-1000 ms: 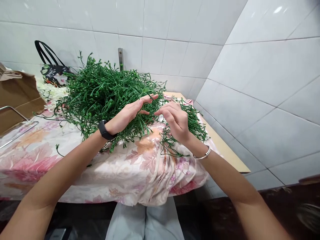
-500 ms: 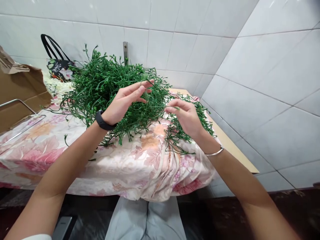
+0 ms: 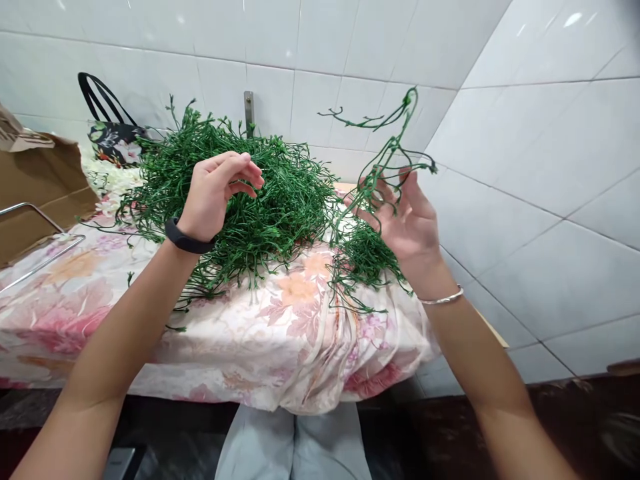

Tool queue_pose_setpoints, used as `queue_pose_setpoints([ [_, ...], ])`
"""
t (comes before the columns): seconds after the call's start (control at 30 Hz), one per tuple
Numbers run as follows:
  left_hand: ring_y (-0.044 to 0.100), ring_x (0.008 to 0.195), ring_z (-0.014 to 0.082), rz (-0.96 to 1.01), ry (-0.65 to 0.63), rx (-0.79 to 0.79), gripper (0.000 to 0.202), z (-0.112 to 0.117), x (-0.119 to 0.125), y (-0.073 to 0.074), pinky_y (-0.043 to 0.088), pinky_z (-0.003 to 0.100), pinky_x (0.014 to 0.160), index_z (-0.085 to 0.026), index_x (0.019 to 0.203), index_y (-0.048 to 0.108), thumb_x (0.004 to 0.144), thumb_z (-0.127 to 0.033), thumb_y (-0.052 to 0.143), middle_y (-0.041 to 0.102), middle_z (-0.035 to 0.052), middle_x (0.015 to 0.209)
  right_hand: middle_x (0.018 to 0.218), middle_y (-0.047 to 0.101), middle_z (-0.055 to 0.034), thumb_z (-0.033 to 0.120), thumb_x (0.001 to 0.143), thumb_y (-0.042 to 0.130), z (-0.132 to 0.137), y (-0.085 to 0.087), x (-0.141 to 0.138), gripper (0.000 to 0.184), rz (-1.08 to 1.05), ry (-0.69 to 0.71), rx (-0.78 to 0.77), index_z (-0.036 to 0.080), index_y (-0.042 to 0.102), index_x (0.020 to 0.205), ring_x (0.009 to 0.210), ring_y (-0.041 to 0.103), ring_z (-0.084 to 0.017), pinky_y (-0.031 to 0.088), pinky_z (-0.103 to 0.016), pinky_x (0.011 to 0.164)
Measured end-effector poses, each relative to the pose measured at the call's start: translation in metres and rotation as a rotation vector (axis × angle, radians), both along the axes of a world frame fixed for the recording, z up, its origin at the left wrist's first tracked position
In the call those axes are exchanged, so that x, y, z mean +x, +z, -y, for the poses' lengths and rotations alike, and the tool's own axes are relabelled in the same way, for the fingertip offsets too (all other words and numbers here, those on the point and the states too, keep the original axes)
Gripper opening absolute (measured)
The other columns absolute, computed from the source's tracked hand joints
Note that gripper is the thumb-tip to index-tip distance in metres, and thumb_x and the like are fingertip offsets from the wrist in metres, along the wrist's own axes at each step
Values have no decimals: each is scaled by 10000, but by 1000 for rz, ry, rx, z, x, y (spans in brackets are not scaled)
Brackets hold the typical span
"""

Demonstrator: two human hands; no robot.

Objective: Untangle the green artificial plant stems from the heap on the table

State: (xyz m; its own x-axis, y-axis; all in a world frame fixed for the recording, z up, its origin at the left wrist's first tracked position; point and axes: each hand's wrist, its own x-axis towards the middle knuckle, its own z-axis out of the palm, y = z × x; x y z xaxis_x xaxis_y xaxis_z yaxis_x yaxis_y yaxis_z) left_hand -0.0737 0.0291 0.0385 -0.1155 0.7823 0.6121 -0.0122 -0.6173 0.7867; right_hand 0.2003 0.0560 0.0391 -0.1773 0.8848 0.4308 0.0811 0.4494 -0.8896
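Observation:
My right hand point(image 3: 407, 223) is raised over the smaller heap of green stems point(image 3: 367, 253), palm showing and fingers spread. A branched green artificial stem point(image 3: 383, 157) is up in the air in front of those fingers, overlapping them; no grip on it shows. My left hand point(image 3: 213, 190), with a black wristband, hovers in front of the large heap of green artificial stems point(image 3: 280, 193). Its fingers are loosely bent and apart from the thumb, with nothing seen between them.
A floral cloth point(image 3: 240, 340) covers the table. At the left are a cardboard box point(image 3: 45, 193), a bent metal rod point(image 3: 45, 263), white flowers point(image 3: 117, 180) and a dark floral bag point(image 3: 117, 143). Tiled walls point(image 3: 525, 180) stand behind and at the right.
My right hand has risen to the right and its pinch has opened, with the stem now up in the air. My left hand has drawn back to the left.

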Motion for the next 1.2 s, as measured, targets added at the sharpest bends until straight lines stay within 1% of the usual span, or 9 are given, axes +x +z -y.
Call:
queue_pose_setpoints([
  [0.1, 573, 634, 109, -23, -55, -5, 227, 5, 7, 1, 472, 240, 556, -202, 626, 615, 788, -330, 521, 595, 25, 670, 1304, 473, 26, 528, 872, 287, 0, -1, -2, 320, -61, 77, -21, 382, 498, 1063, 1146, 499, -204, 485, -394, 772],
  [0.23, 603, 711, 146, -180, -211, -77, 381, 20, 27, -2, 494, 284, 626, -146, 793, 638, 834, -455, 419, 635, 73, 802, 1196, 554, 53, 494, 808, 479, 8, -11, -15, 186, -213, 384, -67, 356, 561, 903, 1107, 530, -188, 491, -430, 832],
  [0.37, 586, 872, 151, -405, -65, -5, 320, 35, 43, -7, 467, 263, 779, -151, 880, 626, 768, -441, 552, 639, 58, 926, 1069, 627, 48, 367, 749, 609, 22, -20, -29, 95, -265, 542, -159, 324, 603, 834, 1068, 558, -173, 461, -424, 900],
  [0.47, 591, 832, 140, -422, -17, 47, 290, 37, 44, -10, 474, 250, 773, -156, 889, 622, 694, -368, 660, 647, 40, 888, 1009, 658, 46, 326, 721, 649, 28, -23, -33, 104, -236, 552, -156, 316, 631, 823, 1027, 583, -157, 439, -390, 928],
  [0.63, 598, 676, 115, -388, -40, -11, 179, 30, 37, -12, 499, 224, 640, -139, 742, 649, 713, -316, 649, 658, 34, 732, 985, 664, 46, 287, 722, 647, 20, -27, -29, 71, -200, 537, -170, 310, 658, 788, 983, 593, -137, 465, -337, 868],
  [0.8, 592, 566, 116, -273, -170, -168, 187, 23, 33, -16, 492, 206, 460, -137, 760, 653, 712, -317, 650, 639, 36, 669, 950, 665, 24, 309, 714, 640, 10, -29, -27, 47, -194, 432, -163, 278, 648, 748, 1001, 581, -153, 470, -333, 847],
  [0.97, 569, 536, 101, -263, -211, -247, 173, 19, 38, -24, 478, 186, 405, -129, 759, 650, 672, -275, 684, 621, 23, 653, 963, 671, -11, 445, 744, 573, 7, -30, -30, 214, -172, 377, -156, 241, 636, 766, 969, 603, -172, 469, -345, 855],
  [1.1, 542, 530, 78, -291, -213, -247, 171, 21, 41, -25, 459, 170, 415, -123, 747, 644, 660, -262, 694, 614, 17, 655, 942, 676, -55, 625, 749, 440, 10, -27, -31, 455, -112, 400, -250, 222, 650, 772, 864, 636, -203, 489, -367, 789],
  [1.2, 554, 555, 76, -335, -231, -221, 176, 24, 43, -24, 450, 163, 454, -124, 737, 628, 647, -252, 707, 615, 12, 645, 940, 669, -75, 662, 756, 370, 13, -27, -31, 551, -89, 462, -351, 207, 672, 831, 857, 634, -216, 495, -373, 777],
])
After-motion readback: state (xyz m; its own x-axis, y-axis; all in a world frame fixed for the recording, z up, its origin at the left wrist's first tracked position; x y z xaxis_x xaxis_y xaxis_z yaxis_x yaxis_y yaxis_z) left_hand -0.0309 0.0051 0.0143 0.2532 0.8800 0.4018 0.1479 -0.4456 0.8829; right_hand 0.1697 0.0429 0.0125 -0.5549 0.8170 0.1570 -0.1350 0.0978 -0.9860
